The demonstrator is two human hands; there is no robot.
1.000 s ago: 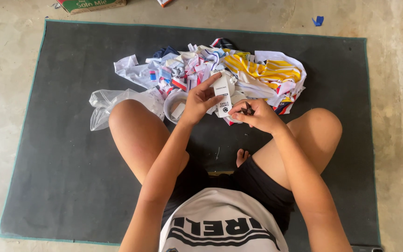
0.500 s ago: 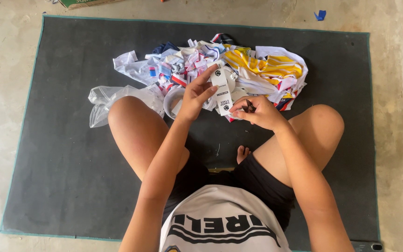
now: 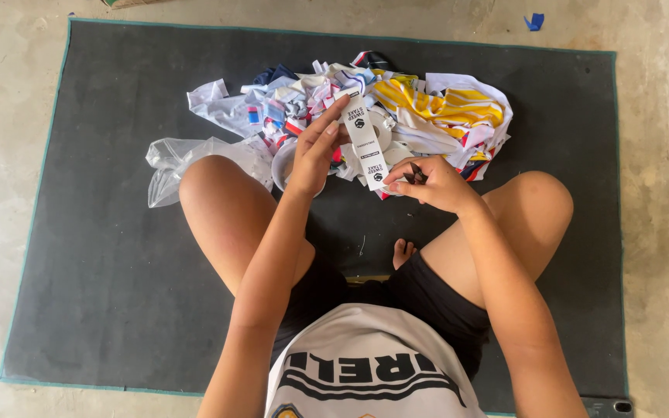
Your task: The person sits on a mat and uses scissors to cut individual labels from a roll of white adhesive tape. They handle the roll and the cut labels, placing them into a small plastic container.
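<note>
Left hand (image 3: 313,151) pinches the far end of the white tag (image 3: 366,139), right hand (image 3: 427,184) curls shut on its near end; best kept taut above the clothes pile (image 3: 427,116).

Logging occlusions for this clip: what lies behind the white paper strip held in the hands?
Behind the white paper strip lies the pile of mixed cloth pieces on the dark mat. What the strip itself covers cannot be seen.

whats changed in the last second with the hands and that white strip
Little has changed. The left hand has slid its fingertips up to the top end of the white label strip, which now stands a bit straighter. The right hand still pinches the strip's lower end along with a small dark object. The clothes pile and mat are unchanged.
</note>
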